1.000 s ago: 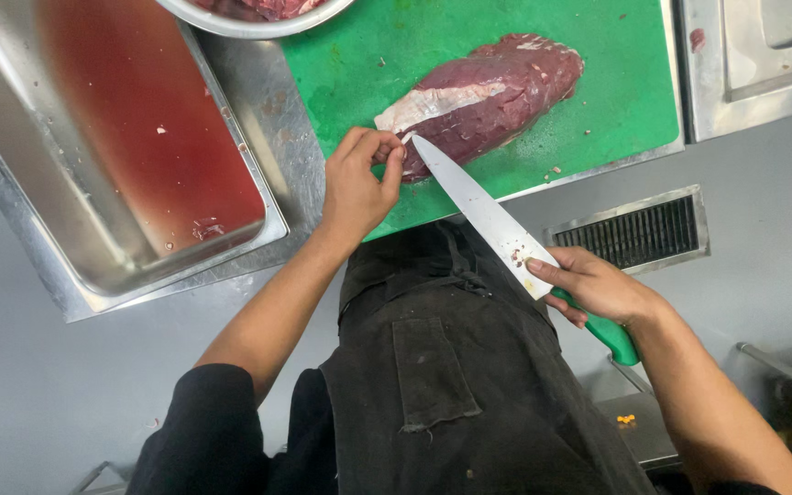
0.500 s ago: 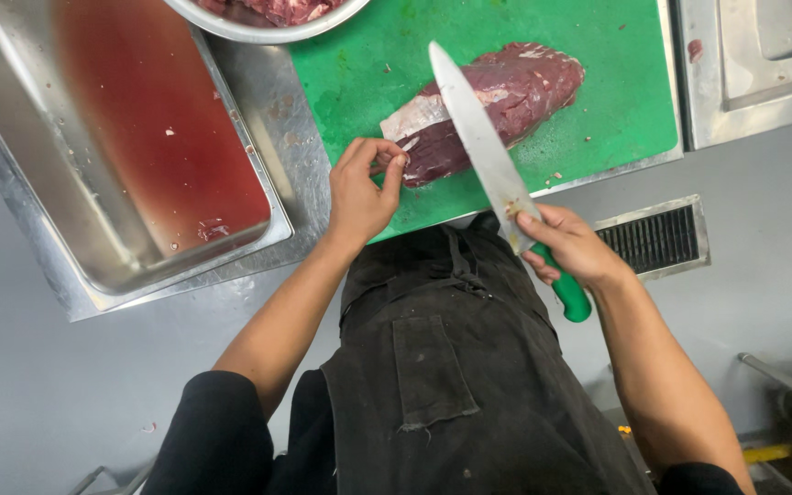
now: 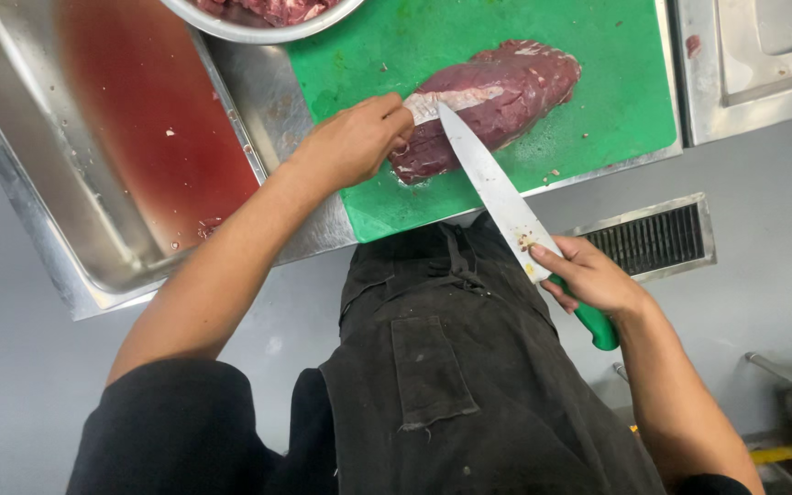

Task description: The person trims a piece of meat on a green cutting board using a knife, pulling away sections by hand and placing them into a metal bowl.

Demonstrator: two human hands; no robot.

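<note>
A dark red slab of raw meat (image 3: 506,96) with a pale strip of membrane lies on the green cutting board (image 3: 616,101). My left hand (image 3: 355,142) pinches the near end of the meat at the membrane. My right hand (image 3: 588,275) grips the green handle of a long chef's knife (image 3: 492,188). The blade's tip rests against the meat just right of my left fingers.
A steel tray (image 3: 93,211) holding red liquid sits left of the board. A steel bowl (image 3: 258,32) of meat pieces stands at the top edge. A steel sink rim (image 3: 744,82) lies to the right, a floor vent (image 3: 662,238) below it. My black apron fills the lower middle.
The knife swung up over the meat half a second ago, then came back down so its tip meets the meat. My left hand kept its hold on the meat's end.
</note>
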